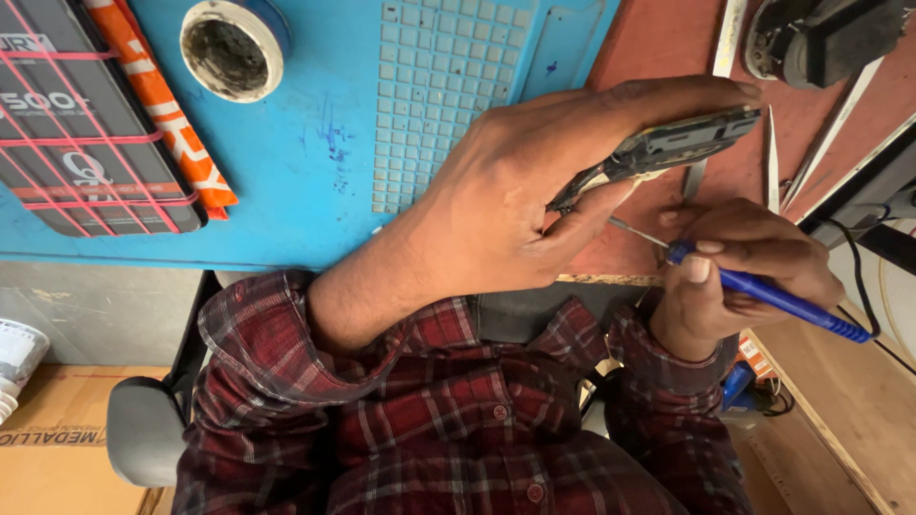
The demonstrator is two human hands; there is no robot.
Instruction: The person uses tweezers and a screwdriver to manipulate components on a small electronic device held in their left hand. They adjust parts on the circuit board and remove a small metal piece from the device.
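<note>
Head view: small dark device (668,148) gripped edgewise in left hand (534,191), blue screwdriver (773,298) pinched in right hand (744,277).
Tip slip judged possible, the device being held unsupported above the worktop (668,48); gouging or finger injury could result.

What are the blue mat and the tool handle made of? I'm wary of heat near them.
Blue mat: looks like matte silicone or rubber, with a moulded grid of small pockets. Tool handle in the right hand: glossy blue, probably plastic.

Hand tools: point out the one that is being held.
The blue-handled screwdriver, gripped in the right hand beside the dark device in the left hand; the metal tweezers lie loose on the red-brown surface.
</note>
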